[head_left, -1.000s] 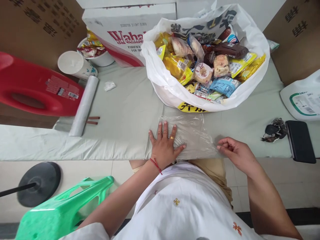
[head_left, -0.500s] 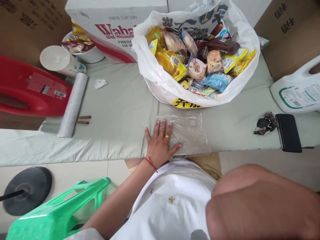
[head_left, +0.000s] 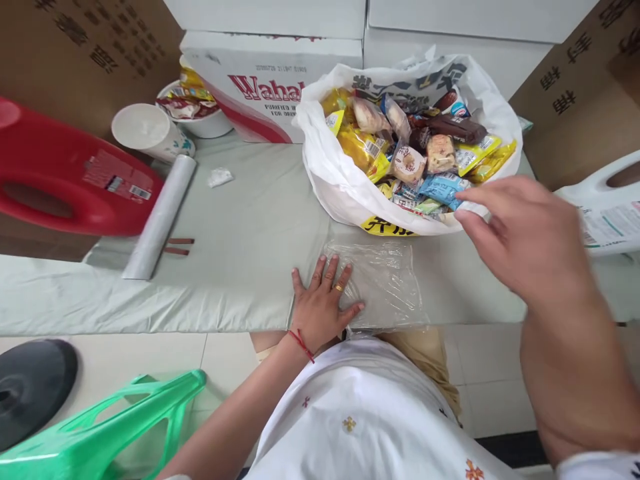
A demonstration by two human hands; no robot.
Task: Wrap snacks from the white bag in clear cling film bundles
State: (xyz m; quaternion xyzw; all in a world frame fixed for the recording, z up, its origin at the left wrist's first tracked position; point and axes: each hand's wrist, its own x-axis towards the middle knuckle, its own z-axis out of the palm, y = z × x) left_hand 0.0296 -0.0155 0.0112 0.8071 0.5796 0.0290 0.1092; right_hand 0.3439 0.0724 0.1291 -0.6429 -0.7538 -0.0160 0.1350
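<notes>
My left hand (head_left: 323, 310) lies flat with its fingers spread on the table, over the left edge of a clear plastic bag (head_left: 385, 283). My right hand (head_left: 533, 243) is at the front right rim of a white carrier bag (head_left: 325, 180) full of wrapped snacks. Its thumb and forefinger are a little apart beside a blue snack packet (head_left: 443, 189); whether they touch it I cannot tell. The other fingers are curled and partly hidden. Around that packet lie a round wrapped biscuit (head_left: 409, 163), brown-wrapped snacks and yellow packets (head_left: 364, 150).
A roll of plastic bags (head_left: 160, 217), a red jug (head_left: 75, 173), a paper cup (head_left: 145, 130) and a crumpled plastic scrap (head_left: 220, 177) are on the left. Boxes (head_left: 270, 73) line the back. At right stands a white jug (head_left: 607, 220). A green stool (head_left: 115, 427) is below left.
My right hand has come up from the lower right to the snack bag's front rim. My left hand stays flat on the clear bag. The view has shifted, showing more of the back.
</notes>
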